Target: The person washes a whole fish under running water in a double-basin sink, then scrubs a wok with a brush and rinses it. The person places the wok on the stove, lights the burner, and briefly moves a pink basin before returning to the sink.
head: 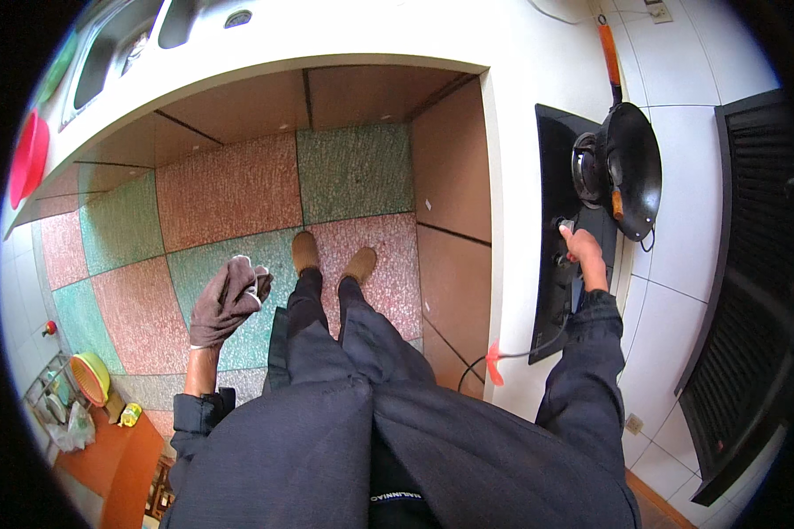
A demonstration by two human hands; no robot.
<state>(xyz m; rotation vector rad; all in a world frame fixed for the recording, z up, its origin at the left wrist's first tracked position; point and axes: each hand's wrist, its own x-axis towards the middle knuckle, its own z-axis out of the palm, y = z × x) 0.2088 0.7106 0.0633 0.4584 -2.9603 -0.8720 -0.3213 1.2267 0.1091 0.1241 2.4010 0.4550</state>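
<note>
My right hand (583, 248) is at the gas stove's (549, 172) control panel, fingers and thumb on a stove knob (561, 223). A second knob (560, 259) sits just beside it. Over the burner (586, 170) rests a black wok (638, 172), tilted in this view, with a wooden-handled utensil (617, 198) lying inside it. My left hand (221, 304) is held out over the floor, wrapped to the wrist in a brown cloth (220, 301) with white edging. The cloth bunches at the fingers and hides them.
A white countertop (397, 30) runs from the stove to a steel sink (99, 66) and a red basin (30, 159). A black range hood (754, 278) is on the right. A cable with a red ribbon (495, 364) hangs over the counter edge. Lower left is an orange-brown table (126, 456).
</note>
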